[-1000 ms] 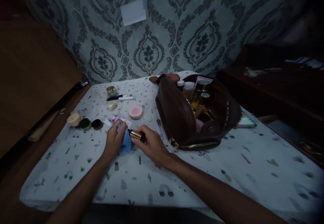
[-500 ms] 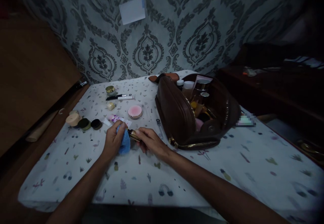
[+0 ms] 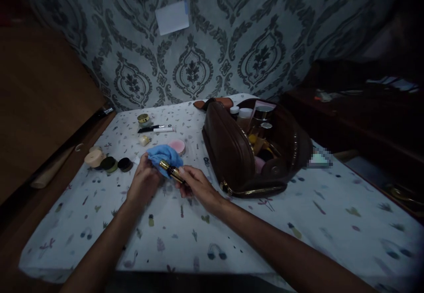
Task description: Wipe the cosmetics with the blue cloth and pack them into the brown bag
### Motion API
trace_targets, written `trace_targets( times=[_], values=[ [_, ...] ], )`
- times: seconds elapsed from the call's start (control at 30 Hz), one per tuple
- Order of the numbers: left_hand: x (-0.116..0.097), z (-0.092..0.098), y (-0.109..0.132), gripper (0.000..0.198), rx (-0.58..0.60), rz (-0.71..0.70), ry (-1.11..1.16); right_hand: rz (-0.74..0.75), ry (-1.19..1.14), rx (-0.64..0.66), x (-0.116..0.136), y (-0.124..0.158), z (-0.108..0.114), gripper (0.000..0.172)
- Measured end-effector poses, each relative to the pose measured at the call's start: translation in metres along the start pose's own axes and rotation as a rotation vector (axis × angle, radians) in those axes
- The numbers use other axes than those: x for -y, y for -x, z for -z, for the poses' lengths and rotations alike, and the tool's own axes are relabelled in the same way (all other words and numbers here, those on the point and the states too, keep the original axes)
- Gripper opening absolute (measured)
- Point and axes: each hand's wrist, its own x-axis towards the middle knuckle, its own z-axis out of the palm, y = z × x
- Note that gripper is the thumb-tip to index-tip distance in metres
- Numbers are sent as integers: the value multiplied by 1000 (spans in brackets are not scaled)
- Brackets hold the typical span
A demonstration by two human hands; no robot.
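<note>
My right hand (image 3: 195, 183) is closed on a dark lipstick tube (image 3: 171, 170) with gold ends, tilted with its far end up and to the left. A blue cloth (image 3: 166, 153) is held in my left hand (image 3: 145, 180) and lies spread behind the tube. The left fingers are partly hidden under the cloth. Just beyond the cloth sits a round pink compact (image 3: 179, 146), partly covered by it. To the left of my left hand stand a small black-lidded jar (image 3: 125, 164), a dark green jar (image 3: 109, 164) and a beige jar (image 3: 95, 157).
An open brown toiletry bag (image 3: 228, 152), full of bottles and tubes, stands on the right of the patterned tablecloth (image 3: 185, 249). Farther back lie a gold-lidded jar (image 3: 143, 119), a white pen (image 3: 164, 129), a black pen (image 3: 148, 129) and a small cream-coloured item (image 3: 144, 140).
The blue cloth has opened out and moved up, over part of the compact. More of the tube's gold end now shows, uncovered by the cloth. My left hand has shifted slightly left.
</note>
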Motion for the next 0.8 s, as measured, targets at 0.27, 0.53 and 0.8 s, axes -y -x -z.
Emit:
trace_targets(
  times=[0.27, 0.53, 0.8],
  values=[
    [-2, 5, 2, 39, -60, 107, 125, -39, -134, -56, -6, -6, 6, 52],
    [2, 7, 12, 35, 69, 20, -72, -23, 36, -9, -4, -4, 2, 50],
    [4, 3, 9, 42, -134, -61, -511, 250, 482, -122, -3, 7, 0, 20]
  ],
)
